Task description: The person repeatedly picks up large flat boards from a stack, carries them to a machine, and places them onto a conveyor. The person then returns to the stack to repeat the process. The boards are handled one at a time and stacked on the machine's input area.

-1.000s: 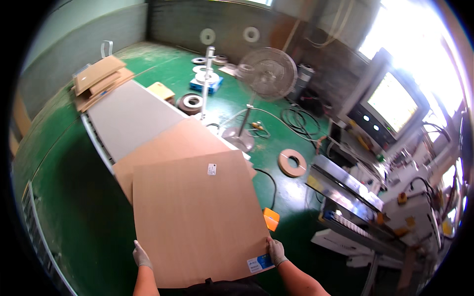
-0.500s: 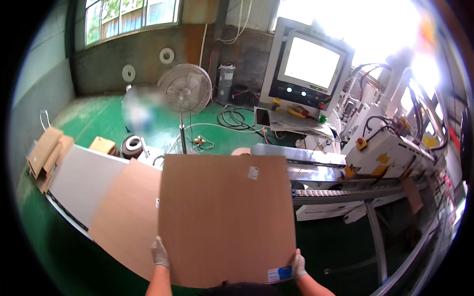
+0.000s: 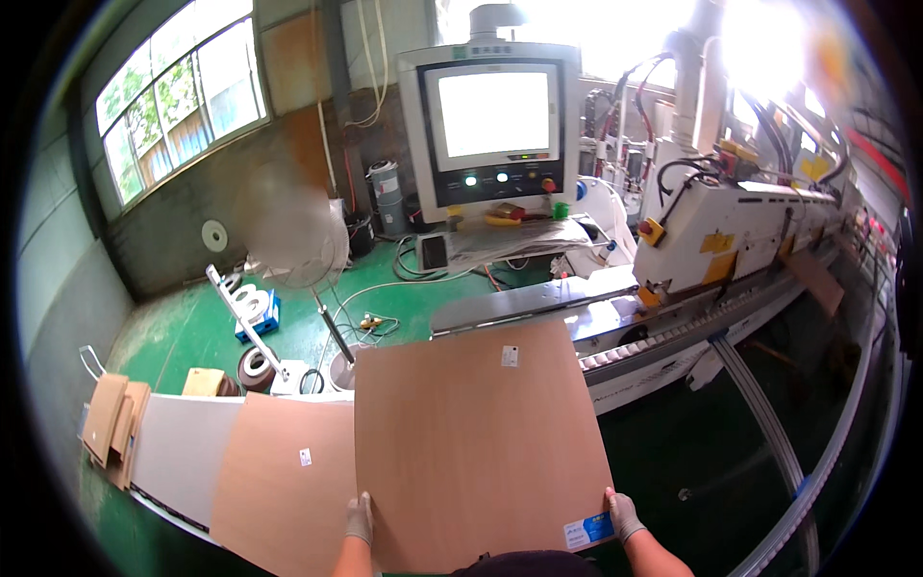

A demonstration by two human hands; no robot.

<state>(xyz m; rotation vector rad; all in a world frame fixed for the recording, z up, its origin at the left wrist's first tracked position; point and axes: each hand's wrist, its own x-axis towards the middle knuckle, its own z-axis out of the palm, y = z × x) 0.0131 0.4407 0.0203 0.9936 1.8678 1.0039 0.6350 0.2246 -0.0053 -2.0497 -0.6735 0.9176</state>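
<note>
Both gloved hands, left hand (image 3: pixel 360 517) at 7 o'clock and right hand (image 3: pixel 624 514) at 5, are closed on the near corners of a brown panel (image 3: pixel 476 447) held flat at centre. It looks stiff, broad, fairly heavy; edge grips near the corners suit it.

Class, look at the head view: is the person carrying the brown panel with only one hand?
No: the left hand grips the brown panel at its near left edge and the right hand grips its near right corner.
</note>
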